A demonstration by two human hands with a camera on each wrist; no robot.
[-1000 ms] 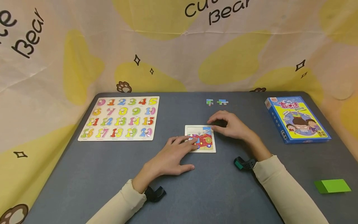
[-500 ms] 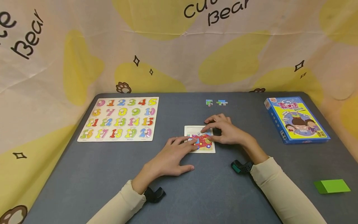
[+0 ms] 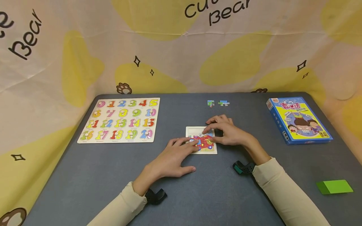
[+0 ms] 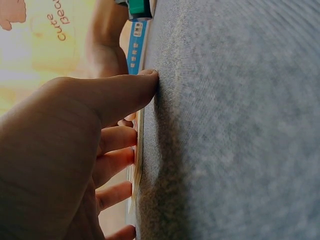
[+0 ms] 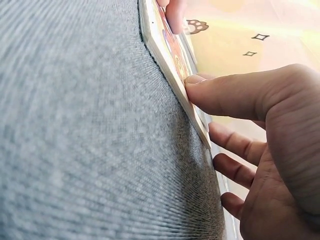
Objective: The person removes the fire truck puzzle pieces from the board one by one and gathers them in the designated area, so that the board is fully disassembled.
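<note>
A small framed jigsaw puzzle (image 3: 205,151) with a red truck picture lies flat on the grey table, part of its upper left bare. My left hand (image 3: 173,158) rests its straight fingers on the puzzle's left side, the thumb held apart on the table side. My right hand (image 3: 233,133) bends over the upper right corner. Its thumb (image 5: 215,95) presses the puzzle's surface near the frame edge, and in the head view the index finger reaches the picture's top part. Whether they pinch a piece is hidden. Two loose jigsaw pieces (image 3: 211,103) lie behind the puzzle.
A number puzzle board (image 3: 118,121) lies at the back left. At the right stands a blue and yellow box (image 3: 299,121), with a green block (image 3: 335,187) nearer the front. A printed cloth (image 3: 158,47) hangs behind the table (image 3: 198,201).
My right hand has moved left and slightly forward onto the puzzle's upper right, covering its blue corner; it is nearly still over the last half second. My left hand stays put.
</note>
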